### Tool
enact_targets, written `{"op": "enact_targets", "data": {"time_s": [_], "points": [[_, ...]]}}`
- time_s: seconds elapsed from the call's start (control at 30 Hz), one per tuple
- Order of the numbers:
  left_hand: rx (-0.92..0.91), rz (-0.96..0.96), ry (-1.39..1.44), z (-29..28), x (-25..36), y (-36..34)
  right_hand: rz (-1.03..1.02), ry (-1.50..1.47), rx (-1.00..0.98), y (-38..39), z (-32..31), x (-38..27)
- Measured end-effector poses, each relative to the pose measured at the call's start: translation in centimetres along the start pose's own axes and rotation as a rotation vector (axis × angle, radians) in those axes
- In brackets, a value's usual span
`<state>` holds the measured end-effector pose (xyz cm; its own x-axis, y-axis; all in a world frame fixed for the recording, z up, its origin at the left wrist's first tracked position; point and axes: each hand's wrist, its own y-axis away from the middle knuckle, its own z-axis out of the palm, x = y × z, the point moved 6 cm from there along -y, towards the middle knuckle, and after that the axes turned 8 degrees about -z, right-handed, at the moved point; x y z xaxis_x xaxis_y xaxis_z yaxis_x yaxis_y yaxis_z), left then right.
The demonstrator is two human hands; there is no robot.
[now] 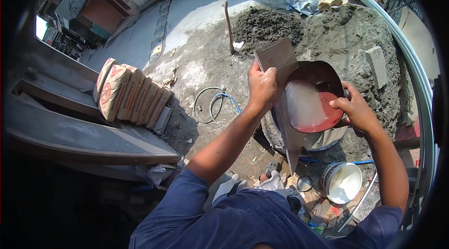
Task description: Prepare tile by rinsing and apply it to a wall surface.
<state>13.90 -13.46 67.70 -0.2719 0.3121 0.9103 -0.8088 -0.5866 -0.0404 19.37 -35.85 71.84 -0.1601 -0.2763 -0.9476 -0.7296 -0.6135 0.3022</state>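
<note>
My left hand [263, 84] is closed on the near edge of a thin grey-brown tile [282, 62], which I hold tilted nearly on edge. In my right hand [359, 108] is a red plastic dipper [325, 129], gripped at its side with the thumb over the rim. Cloudy whitish water [304, 104] lies in the dipper, whose mouth leans against or very close to the tile's face. Beneath both stands a round tub [334, 141], mostly hidden by the dipper and tile.
A white bucket [343, 183] stands near my feet, beside a small round can [304, 183]. Stacked cement sacks [133, 94] are at left. A hose [220, 101] lies coiled on the ground. Mortar and sand heaps [266, 24], with an upright wooden handle [228, 29], are ahead.
</note>
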Motion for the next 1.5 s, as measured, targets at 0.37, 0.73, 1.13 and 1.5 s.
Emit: {"op": "enact_targets", "data": {"time_s": [0.37, 0.73, 1.13, 1.5], "points": [[-0.146, -0.036, -0.112, -0.1, -2.0, 4.1, 0.248, -0.112, 0.338, -6.2, -8.0, 23.9], [0.025, -0.061, -0.507, -3.4, -0.7, 3.4, 0.405, -0.15, 0.605, -17.5, -12.6, 38.0], [-0.067, -0.186, -0.66, -1.1, 3.8, 1.2, 0.305, 1.201, -0.129, -29.5, -5.4, 50.5], [0.029, -0.162, -0.589, 0.2, 4.2, 2.3, 0.061, 1.565, 0.181, -29.4, -1.1, 58.8]]}}
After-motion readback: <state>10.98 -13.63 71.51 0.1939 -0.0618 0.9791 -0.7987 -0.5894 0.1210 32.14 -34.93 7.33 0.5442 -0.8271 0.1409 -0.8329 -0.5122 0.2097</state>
